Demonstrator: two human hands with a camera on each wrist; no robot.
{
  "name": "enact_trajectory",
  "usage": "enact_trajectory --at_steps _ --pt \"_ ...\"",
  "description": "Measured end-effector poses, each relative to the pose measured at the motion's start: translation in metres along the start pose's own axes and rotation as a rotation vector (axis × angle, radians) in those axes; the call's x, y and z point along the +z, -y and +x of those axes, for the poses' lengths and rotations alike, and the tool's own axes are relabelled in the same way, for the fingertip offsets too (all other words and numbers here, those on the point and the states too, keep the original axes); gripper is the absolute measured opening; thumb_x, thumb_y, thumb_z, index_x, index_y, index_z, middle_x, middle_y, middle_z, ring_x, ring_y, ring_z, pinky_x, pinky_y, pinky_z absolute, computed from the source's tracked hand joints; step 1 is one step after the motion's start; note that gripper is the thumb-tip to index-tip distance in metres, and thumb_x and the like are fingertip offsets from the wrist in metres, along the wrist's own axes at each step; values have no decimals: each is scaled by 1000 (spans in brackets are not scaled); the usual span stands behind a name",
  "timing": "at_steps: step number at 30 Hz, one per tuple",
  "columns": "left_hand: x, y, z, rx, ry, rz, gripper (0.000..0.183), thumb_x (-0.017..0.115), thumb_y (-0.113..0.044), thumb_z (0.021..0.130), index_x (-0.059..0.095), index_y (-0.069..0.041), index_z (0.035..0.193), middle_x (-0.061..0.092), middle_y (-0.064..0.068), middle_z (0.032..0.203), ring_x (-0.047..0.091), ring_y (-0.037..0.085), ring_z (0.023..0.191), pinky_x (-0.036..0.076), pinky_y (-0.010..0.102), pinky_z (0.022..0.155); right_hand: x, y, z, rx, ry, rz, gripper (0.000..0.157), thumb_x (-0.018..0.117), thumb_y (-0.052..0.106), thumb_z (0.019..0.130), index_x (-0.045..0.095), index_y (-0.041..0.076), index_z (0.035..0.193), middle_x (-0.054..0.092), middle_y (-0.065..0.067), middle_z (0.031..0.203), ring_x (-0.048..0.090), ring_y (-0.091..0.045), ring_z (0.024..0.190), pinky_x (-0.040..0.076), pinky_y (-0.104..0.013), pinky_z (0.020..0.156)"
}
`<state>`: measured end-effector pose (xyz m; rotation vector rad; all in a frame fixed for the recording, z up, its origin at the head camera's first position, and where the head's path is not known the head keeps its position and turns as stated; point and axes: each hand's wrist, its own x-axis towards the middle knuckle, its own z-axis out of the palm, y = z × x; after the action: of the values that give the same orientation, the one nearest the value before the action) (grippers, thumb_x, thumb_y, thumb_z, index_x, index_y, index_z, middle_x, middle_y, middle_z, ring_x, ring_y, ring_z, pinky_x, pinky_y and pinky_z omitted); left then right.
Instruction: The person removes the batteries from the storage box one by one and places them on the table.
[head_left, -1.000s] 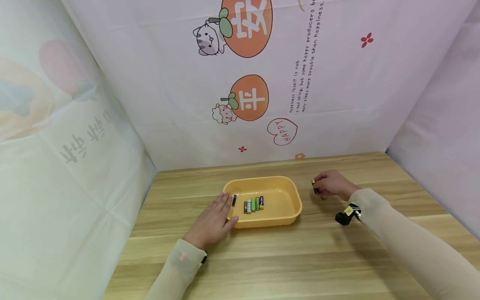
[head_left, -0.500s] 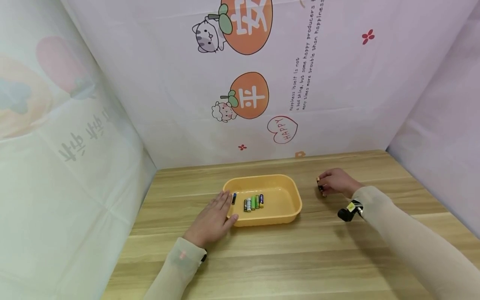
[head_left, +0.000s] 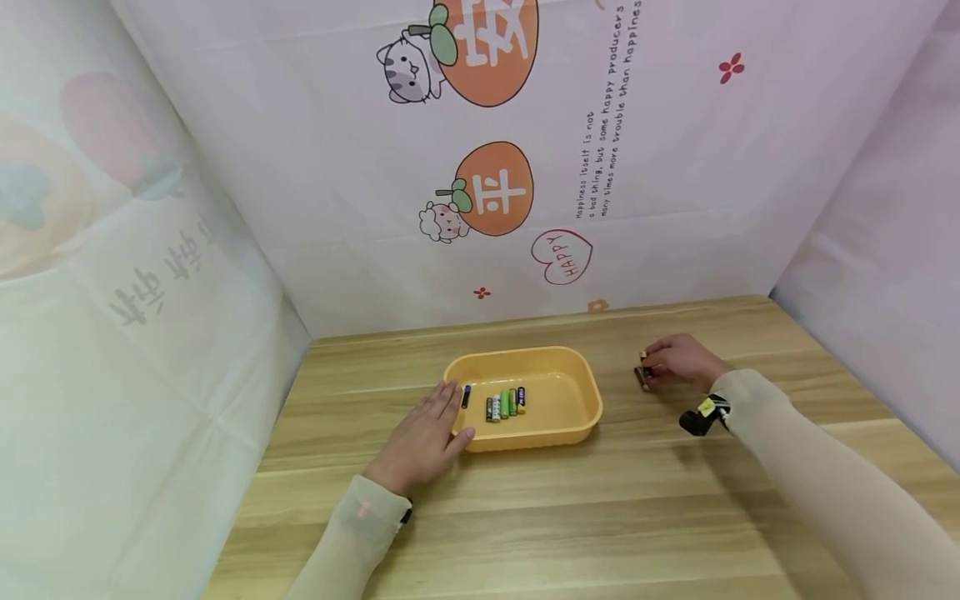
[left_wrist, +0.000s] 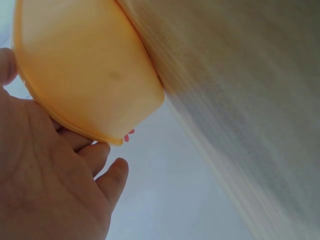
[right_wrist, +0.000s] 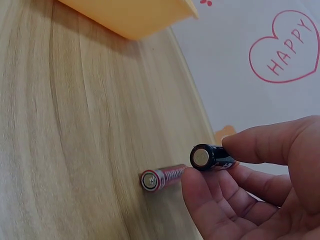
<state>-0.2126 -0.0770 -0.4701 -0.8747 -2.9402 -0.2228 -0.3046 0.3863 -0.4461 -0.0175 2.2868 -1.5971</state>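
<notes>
My right hand (head_left: 681, 358) pinches a black battery (right_wrist: 214, 157) between thumb and fingers, its flat metal end facing the wrist camera. Just beside the fingertips, a red battery (right_wrist: 164, 178) lies on the wooden table. In the head view that red battery (head_left: 641, 379) shows just below the held one. My left hand (head_left: 422, 437) rests over the left rim of a yellow plastic tray (head_left: 592, 408), fingers extended along it and thumb at the front corner. Inside the tray, several batteries (head_left: 505, 404) lie side by side in a row, and a black-and-blue battery (head_left: 467, 397) lies apart near the left fingers.
The wood-grain table (head_left: 540, 517) runs back to a white printed cloth (head_left: 360, 225) hanging behind it. More cloth hangs at the left and right sides. A small black camera (head_left: 699, 421) is strapped under the right wrist.
My right hand has shifted slightly right with the black battery, which has turned in the fingers. The red battery now shows more fully beside it. My left hand stays on the tray rim.
</notes>
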Motion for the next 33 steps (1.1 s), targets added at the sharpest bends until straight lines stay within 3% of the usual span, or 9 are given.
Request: enact_trajectory --at_steps 4,8,23,33 --pt "0 0 1 -3 -2 -9 72 29 -52 104 18 -3 155 14 11 161 8 25 147 15 41 116 -4 -4 0 -1 -9 -2 46 51 3 98 36 -22 133 58 -30 115 66 -24 90 56 -39 80" --pt "-2 -1 0 -7 3 -4 74 25 -55 103 17 -3 155 13 11 161 8 24 147 15 41 116 -8 -9 2 -8 -28 -10 47 53 4 97 37 -21 133 56 -30 117 66 -21 89 56 -36 77" --pt "-2 -2 0 -13 2 -7 73 28 -54 103 19 -3 155 13 10 161 8 24 147 15 41 116 -11 -26 8 8 -52 26 44 57 2 96 41 -21 129 62 -14 105 64 -13 83 57 -34 75" --pt "-2 -1 0 -11 7 -11 74 25 -56 103 17 -3 155 13 11 161 6 23 147 14 41 116 -11 -30 8 14 -49 -16 47 58 4 96 41 -21 131 62 -17 109 64 -14 86 56 -38 79"
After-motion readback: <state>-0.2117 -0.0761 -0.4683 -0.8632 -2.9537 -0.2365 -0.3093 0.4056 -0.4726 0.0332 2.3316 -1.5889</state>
